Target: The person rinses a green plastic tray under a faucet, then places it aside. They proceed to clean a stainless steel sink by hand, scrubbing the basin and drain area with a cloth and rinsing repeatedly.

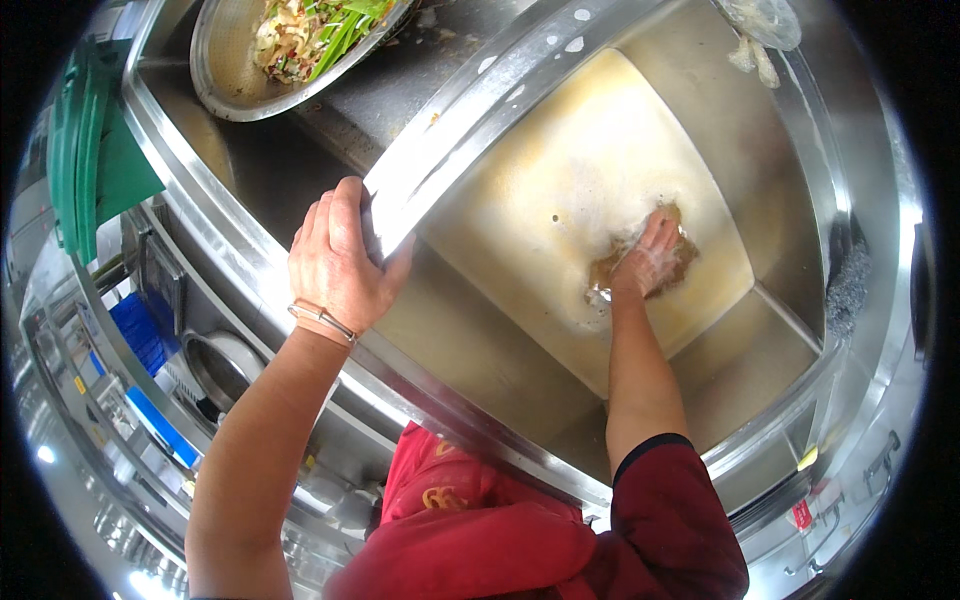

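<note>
A deep stainless steel sink point(780, 217) holds murky, foamy water point(555, 172). My right hand point(649, 251) dips into the water, where the foam has parted around it; its fingertips are blurred under the surface, so whether they hold anything cannot be seen. My left hand point(345, 255) rests on the metal divider point(420, 165) between two basins, its fingers over the far side and its thumb on the near side. A bracelet point(322, 321) circles the left wrist.
A perforated metal basin point(232, 105) with food scraps and green leaves stands in the upper-left basin. Steel wool point(849, 292) lies on the right rim, and a clear plastic bag point(761, 22) at the top right. Green boards point(82, 157) stand at the left, above shelves with pans point(217, 367).
</note>
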A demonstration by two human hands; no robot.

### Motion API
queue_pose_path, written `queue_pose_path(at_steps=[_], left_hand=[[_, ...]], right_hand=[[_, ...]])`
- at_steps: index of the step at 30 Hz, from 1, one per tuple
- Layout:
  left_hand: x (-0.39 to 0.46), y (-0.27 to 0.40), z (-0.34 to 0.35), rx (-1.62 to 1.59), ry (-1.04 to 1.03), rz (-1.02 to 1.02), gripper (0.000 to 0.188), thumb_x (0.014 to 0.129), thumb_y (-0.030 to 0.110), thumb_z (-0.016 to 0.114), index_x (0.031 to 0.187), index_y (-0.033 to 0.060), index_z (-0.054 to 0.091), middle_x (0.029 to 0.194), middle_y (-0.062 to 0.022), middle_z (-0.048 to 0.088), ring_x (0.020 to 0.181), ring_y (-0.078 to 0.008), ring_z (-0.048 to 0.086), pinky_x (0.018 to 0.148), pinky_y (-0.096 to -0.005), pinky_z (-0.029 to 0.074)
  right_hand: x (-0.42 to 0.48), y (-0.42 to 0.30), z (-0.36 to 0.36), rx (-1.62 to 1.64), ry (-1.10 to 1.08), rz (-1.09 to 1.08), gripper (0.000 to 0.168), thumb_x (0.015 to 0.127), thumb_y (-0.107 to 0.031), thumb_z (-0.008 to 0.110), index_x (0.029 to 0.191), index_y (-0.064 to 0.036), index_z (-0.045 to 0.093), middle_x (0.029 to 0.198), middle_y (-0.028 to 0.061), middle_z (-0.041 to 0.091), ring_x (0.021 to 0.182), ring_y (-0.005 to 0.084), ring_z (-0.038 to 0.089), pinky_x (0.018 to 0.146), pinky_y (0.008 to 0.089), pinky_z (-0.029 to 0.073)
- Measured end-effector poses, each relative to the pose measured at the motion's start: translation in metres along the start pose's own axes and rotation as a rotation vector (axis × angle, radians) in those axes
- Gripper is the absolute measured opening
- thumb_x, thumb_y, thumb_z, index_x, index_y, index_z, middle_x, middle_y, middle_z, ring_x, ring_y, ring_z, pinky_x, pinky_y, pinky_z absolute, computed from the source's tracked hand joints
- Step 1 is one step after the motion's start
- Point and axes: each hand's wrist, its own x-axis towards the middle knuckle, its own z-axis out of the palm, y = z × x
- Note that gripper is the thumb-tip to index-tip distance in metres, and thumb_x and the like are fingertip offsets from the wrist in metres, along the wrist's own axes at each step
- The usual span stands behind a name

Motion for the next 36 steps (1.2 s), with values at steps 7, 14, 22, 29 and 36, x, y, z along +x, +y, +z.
queue_pose_path(at_steps=[7, 14, 22, 29, 36], left_hand=[[-0.001, -0.001, 0.001, 0.011, -0.005, -0.018, 0.070, 0.071, 0.023, 0.080, 0.126, -0.0005, 0.044, 0.104, -0.0201, 0.058, 0.093, -0.0369, 0.060, 0.079, -0.0432, 0.050], [0.001, 0.001, 0.002, -0.032, 0.084, 0.019, 0.058, 0.069, 0.022, 0.079, 0.115, 0.0031, 0.049, 0.091, -0.0121, 0.056, 0.084, -0.0316, 0.058, 0.076, -0.0417, 0.048], [0.000, 0.000, 0.002, -0.011, 0.034, 0.013, 0.070, 0.071, 0.022, 0.080, 0.126, -0.0011, 0.044, 0.102, -0.0209, 0.059, 0.091, -0.0374, 0.061, 0.079, -0.0430, 0.051], [-0.001, 0.001, 0.000, 0.004, 0.026, -0.001, 0.070, 0.071, 0.023, 0.080, 0.127, -0.0008, 0.044, 0.102, -0.0209, 0.059, 0.092, -0.0378, 0.061, 0.079, -0.0431, 0.051], [-0.002, -0.001, 0.002, 0.002, 0.039, 0.019, 0.070, 0.071, 0.023, 0.080, 0.126, -0.0006, 0.044, 0.102, -0.0205, 0.059, 0.091, -0.0371, 0.061, 0.078, -0.0428, 0.051]], right_hand=[[0.001, 0.008, -0.008, 0.104, 0.090, -0.074, 0.087, 0.084, -0.005, 0.064, 0.152, -0.028, 0.015, 0.157, 0.0029, 0.020, 0.143, 0.0260, 0.025, 0.111, 0.0612, 0.026], [0.002, 0.012, 0.022, 0.071, 0.066, -0.005, 0.089, 0.085, -0.007, 0.061, 0.155, -0.026, 0.009, 0.159, 0.0033, 0.013, 0.146, 0.0270, 0.017, 0.116, 0.0567, 0.019], [0.005, 0.010, 0.024, 0.273, 0.016, -0.052, 0.107, 0.077, -0.017, 0.073, 0.156, -0.013, -0.001, 0.162, 0.0063, -0.001, 0.148, 0.0315, 0.012, 0.118, 0.0529, 0.017], [0.003, -0.015, -0.016, -0.143, -0.226, 0.090, 0.098, 0.082, -0.012, 0.066, 0.156, -0.018, 0.001, 0.162, 0.0064, 0.005, 0.148, 0.0330, 0.012, 0.117, 0.0527, 0.019], [0.008, 0.018, 0.034, 0.239, 0.136, -0.051, 0.083, 0.086, -0.005, 0.058, 0.155, -0.020, 0.014, 0.161, 0.0086, 0.013, 0.146, 0.0311, 0.019, 0.115, 0.0537, 0.022]])
